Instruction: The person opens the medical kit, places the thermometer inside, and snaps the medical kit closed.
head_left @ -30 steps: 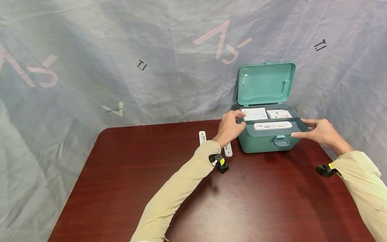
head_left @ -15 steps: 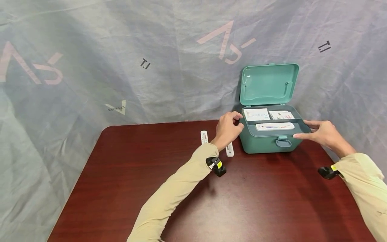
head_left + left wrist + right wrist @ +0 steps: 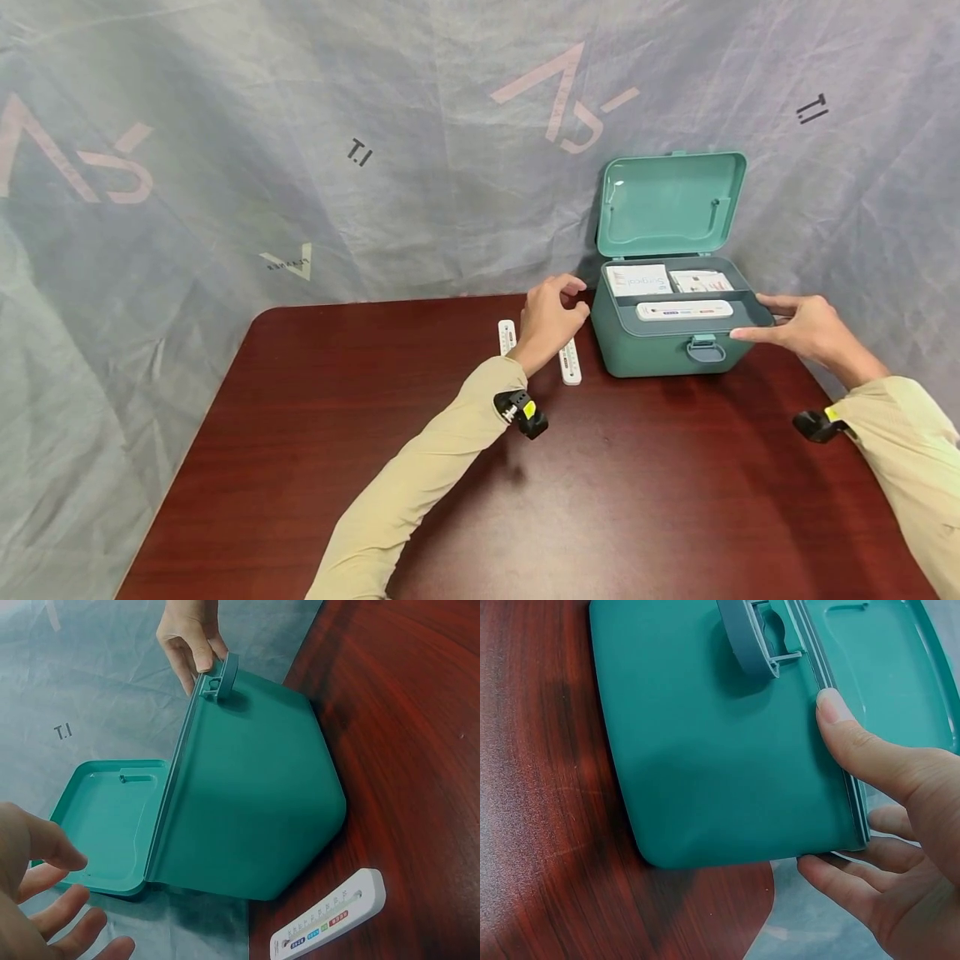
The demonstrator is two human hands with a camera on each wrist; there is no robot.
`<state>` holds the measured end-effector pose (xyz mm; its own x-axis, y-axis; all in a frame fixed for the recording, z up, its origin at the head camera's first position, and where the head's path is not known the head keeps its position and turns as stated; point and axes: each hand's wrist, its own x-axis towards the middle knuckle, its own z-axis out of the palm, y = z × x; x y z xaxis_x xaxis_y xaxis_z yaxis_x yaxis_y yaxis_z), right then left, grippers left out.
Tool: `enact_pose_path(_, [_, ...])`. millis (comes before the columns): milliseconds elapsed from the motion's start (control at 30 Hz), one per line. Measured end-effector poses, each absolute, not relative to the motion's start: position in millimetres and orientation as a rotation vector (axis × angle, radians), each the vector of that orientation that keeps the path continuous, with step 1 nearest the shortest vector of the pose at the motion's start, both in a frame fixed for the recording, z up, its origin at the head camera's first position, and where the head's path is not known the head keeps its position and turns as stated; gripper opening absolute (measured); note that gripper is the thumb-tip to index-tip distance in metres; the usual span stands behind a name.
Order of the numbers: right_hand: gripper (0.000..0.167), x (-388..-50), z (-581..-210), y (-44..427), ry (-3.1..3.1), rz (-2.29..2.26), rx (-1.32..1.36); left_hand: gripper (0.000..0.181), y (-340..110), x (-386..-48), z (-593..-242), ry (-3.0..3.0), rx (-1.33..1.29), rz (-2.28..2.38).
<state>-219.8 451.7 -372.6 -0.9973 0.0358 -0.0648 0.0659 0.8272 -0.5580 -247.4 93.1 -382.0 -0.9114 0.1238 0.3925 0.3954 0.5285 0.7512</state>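
A teal medicine box point(image 3: 667, 354) stands at the back right of the table, its lid point(image 3: 671, 204) raised. My right hand point(image 3: 810, 329) holds its right front corner, the thumb on the front rim and the fingers around the side, as the right wrist view shows. In the tray lie a white thermometer point(image 3: 684, 310), a white packet marked Surgical point(image 3: 637, 280) and another white packet point(image 3: 701, 282). My left hand point(image 3: 551, 321) hovers left of the box, fingers loosely bent, holding nothing. Partly hidden by it, two white thermometers lie on the table, one left point(image 3: 507, 333) and one right point(image 3: 570, 367).
A reddish-brown wooden table point(image 3: 337, 433) extends left and forward of the box. Grey printed cloth point(image 3: 420, 150) hangs behind and at both sides. The grey latch point(image 3: 706, 348) hangs on the box's front.
My left hand has moved left, away from the box's left rim. The right hand keeps its hold on the corner. The head view has shifted slightly.
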Motion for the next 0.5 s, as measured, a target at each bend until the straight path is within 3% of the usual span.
enact_pose_path(500, [0.098, -219.6, -372.0, 451.5, 2.954, -0.913, 0.087, 0.022, 73.6, -245.9, -394.2, -2.458, -0.423, -1.347])
